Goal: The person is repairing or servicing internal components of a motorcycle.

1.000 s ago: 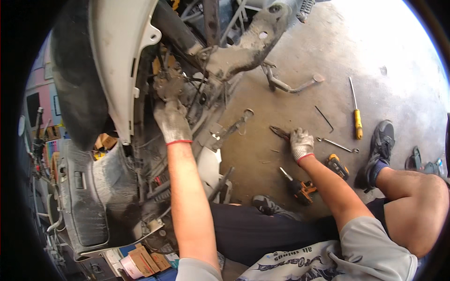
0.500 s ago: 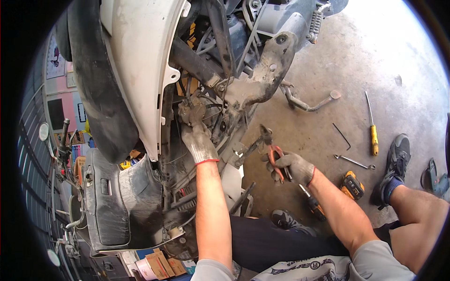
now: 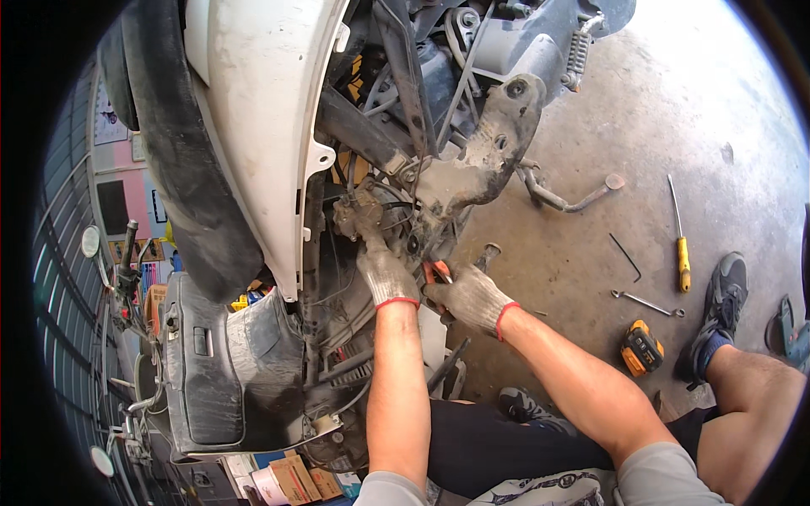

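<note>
My left hand (image 3: 373, 246), in a dirty knitted glove with a red cuff, reaches into the opened frame of a scooter (image 3: 354, 125). Its fingers are curled among thin cables beside a metal bracket (image 3: 439, 185); what they hold is hidden. Close by on its right, my right hand (image 3: 472, 297), gloved the same way, is closed around red-orange-handled pliers (image 3: 437, 271). The jaws of the pliers point in toward the frame and are hard to make out there.
On the concrete floor to the right lie a yellow-handled screwdriver (image 3: 682, 244), a hex key (image 3: 625, 257), a wrench (image 3: 648, 304) and a yellow-black battery tool (image 3: 642, 347). The scooter's stand (image 3: 574, 198) juts out. A white body panel (image 3: 253, 126) rises at left.
My right hand has swung left with the pliers, from over the floor to the frame beside my left hand. The left hand keeps its place among the cables. The view has shifted slightly.
</note>
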Demonstrator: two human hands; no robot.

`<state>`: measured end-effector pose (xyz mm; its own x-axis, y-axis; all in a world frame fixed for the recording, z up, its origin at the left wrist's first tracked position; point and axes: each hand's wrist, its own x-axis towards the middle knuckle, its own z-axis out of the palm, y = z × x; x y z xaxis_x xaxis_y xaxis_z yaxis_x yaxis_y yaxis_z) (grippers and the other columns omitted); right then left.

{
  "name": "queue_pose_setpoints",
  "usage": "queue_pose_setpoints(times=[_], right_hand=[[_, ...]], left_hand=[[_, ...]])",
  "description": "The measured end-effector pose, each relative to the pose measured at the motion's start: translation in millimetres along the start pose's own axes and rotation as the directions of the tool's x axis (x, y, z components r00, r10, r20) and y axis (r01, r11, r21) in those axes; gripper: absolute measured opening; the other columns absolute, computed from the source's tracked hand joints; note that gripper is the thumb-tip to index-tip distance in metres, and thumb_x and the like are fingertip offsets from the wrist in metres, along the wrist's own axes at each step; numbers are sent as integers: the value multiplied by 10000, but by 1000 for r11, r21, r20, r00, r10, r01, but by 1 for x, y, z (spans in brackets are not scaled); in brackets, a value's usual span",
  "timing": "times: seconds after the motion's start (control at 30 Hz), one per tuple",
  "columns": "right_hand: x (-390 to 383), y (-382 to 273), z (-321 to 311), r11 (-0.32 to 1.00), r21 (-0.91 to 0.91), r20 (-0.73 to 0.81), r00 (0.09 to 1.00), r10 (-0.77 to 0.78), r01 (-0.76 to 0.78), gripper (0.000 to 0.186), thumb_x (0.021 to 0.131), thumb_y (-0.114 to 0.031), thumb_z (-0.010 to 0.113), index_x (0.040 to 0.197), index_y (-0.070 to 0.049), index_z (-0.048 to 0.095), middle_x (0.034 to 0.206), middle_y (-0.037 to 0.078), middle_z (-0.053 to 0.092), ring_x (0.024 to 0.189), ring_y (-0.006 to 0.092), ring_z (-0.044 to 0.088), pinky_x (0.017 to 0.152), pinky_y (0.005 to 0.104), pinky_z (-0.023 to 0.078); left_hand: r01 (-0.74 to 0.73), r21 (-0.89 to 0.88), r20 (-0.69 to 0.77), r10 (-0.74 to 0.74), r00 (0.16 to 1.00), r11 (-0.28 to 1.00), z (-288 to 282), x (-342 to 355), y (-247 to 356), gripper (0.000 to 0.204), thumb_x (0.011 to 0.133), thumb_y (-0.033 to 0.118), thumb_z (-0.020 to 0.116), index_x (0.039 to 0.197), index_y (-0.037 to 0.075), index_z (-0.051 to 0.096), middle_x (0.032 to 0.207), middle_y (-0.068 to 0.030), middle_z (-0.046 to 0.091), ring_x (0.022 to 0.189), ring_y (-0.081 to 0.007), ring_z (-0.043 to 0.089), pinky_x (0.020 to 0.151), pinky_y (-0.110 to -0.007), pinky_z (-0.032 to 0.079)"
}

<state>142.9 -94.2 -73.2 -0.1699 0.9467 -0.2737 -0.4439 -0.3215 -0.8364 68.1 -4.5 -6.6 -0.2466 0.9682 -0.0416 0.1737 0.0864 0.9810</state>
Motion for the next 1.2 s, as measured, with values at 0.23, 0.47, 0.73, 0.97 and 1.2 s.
queue_pose_setpoints(times=[0.23, 0.47, 0.73, 0.97, 1.2], right_hand=[[16, -6, -1, 993, -115, -30, 999, 28, -31, 288, 811, -269, 596, 763, 13, 639, 663, 161, 626, 649, 260, 629, 641, 380, 488], [18, -12, -3, 958, -280, 45, 998, -47, 58, 359, 855, -311, 541, 934, 26, 638, 883, 267, 664, 887, 411, 651, 760, 458, 502], [13, -15, 2, 994, -105, -33, 999, 1, -5, 297, 827, -278, 602, 913, 7, 591, 729, 164, 626, 638, 272, 620, 625, 396, 484], [14, -10, 15, 845, 515, 115, 988, 99, -145, 142, 808, -100, 661, 853, -38, 541, 635, 28, 514, 469, 128, 468, 449, 288, 389], [14, -9, 21, 838, 524, 44, 987, 154, -154, 281, 768, -28, 633, 1027, 7, 529, 631, 33, 506, 470, 124, 454, 423, 289, 360]], left_hand=[[-66, 43, 87, 63, 994, 997, -5, 22, -18, 780, 983, 629, 347, 1430, -5, 428, 1440, -92, 457, 1263, -199, 459, 1060, -342, 369], [-47, 110, 94, 37, 995, 993, 0, 9, -6, 813, 969, 666, 325, 1382, -18, 472, 1266, -106, 575, 1048, -210, 597, 880, -346, 512], [-12, 116, 167, -8, 986, 993, -1, 8, -4, 889, 942, 705, 338, 1464, -14, 360, 1447, -141, 437, 1247, -246, 499, 1022, -380, 440], [-82, 265, 164, 39, 986, 961, -10, 23, -8, 903, 956, 708, 254, 1426, -50, 392, 1366, -163, 507, 1140, -248, 568, 976, -343, 466], [22, 84, 213, -39, 976, 996, -8, 44, -29, 912, 953, 718, 225, 1484, -19, 304, 1454, -134, 434, 1275, -248, 471, 1071, -350, 381]])
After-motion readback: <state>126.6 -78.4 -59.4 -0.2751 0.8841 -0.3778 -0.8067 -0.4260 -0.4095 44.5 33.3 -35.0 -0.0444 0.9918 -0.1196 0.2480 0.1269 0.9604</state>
